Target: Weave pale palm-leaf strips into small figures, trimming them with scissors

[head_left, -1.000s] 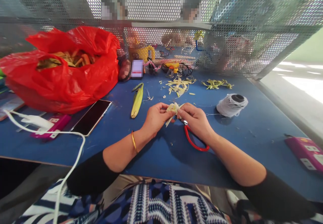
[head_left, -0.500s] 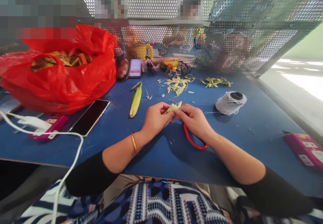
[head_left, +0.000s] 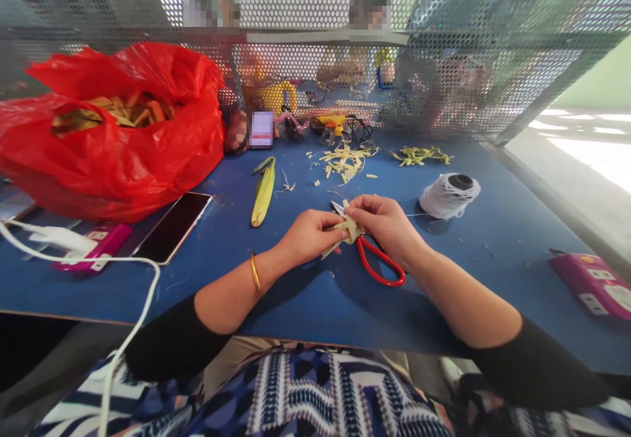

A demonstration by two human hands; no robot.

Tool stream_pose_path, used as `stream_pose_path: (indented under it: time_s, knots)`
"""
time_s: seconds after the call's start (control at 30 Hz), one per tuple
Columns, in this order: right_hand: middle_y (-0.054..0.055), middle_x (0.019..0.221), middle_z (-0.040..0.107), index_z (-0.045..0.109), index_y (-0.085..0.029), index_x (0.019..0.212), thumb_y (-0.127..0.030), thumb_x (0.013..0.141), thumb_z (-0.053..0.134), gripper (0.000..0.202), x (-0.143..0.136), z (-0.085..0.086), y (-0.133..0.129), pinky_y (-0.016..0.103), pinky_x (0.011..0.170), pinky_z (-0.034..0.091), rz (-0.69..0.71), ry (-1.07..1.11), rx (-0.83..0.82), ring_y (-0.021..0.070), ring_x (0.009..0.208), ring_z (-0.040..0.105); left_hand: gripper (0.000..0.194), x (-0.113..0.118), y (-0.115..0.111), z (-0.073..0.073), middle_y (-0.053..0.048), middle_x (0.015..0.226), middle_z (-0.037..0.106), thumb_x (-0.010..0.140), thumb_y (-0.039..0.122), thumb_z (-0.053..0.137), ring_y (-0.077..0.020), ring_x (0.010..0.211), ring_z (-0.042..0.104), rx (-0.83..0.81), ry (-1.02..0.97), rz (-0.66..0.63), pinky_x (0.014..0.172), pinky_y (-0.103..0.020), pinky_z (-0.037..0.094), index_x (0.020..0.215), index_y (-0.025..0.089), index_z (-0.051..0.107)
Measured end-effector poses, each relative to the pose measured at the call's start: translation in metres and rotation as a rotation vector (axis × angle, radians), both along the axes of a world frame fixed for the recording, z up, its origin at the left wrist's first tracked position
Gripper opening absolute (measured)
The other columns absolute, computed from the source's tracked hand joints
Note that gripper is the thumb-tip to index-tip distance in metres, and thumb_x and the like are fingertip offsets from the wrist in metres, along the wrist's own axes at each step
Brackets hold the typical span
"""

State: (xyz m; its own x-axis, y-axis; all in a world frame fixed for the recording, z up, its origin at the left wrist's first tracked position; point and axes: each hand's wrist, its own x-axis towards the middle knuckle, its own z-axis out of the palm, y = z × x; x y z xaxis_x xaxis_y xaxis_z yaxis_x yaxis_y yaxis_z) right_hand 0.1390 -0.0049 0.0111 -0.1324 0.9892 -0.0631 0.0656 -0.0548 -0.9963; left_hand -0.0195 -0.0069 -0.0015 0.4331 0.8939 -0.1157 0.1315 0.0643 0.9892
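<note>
Pinched between both my hands is a pale husk flower [head_left: 351, 228], with petal-like strips spreading at its top and a narrow stem end pointing down left. My left hand [head_left: 310, 233] is closed on its stem side. The fingers of my right hand [head_left: 384, 221] close on a petal at the upper right. Scissors with red handles [head_left: 389, 282] lie on the table under the hands, blades partly hidden by the flower. A folded yellow-green husk [head_left: 263, 195] rests to the left. Right of my hands sits a spool of white thread [head_left: 449, 198], a strand running toward them.
A red plastic bag [head_left: 192, 161] of dried husks stands at left, near a phone [head_left: 172, 230] and a magenta power strip [head_left: 106, 240]. Cut pale strips [head_left: 348, 161] and greenish knotted pieces [head_left: 419, 155] lie farther back, before a perforated metal screen [head_left: 305, 3]. Another power strip [head_left: 591, 279] is at right.
The flower has turned and shifted slightly right, showing its spread petals. My right hand has moved up a little, and the scissors' blades and handles now show more. The view has shifted slightly.
</note>
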Motion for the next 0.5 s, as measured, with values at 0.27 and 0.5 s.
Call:
stream_pose_path:
  time_s: [0.27, 0.5]
  knots:
    - [-0.005, 0.052, 0.057, 0.051, -0.021, 0.068, -0.037, 0.08, 0.063, 0.022, 0.001, -0.007, 0.008, 0.024, 0.049, 0.039, -0.229, -0.024, 0.217, 0.0086, 0.046, 0.05, 0.028, -0.002, 0.0, 0.003, -0.002, 0.069, 0.064, 0.074, 0.043, 0.073, -0.0108, 0.059, 0.058, -0.14, -0.208, -0.175, 0.062, -0.024, 0.046, 0.073, 0.015, 0.069]
    - [-0.004, 0.056, 0.059, 0.049, -0.022, 0.068, -0.039, 0.08, 0.063, 0.025, -0.005, -0.015, 0.005, 0.024, 0.047, 0.036, -0.125, -0.075, 0.239, 0.0091, 0.046, 0.047, 0.028, 0.004, -0.006, -0.002, 0.002, 0.052, 0.055, 0.072, 0.039, 0.073, -0.0086, 0.049, 0.047, -0.074, -0.046, -0.128, 0.051, -0.021, 0.036, 0.06, 0.016, 0.064]
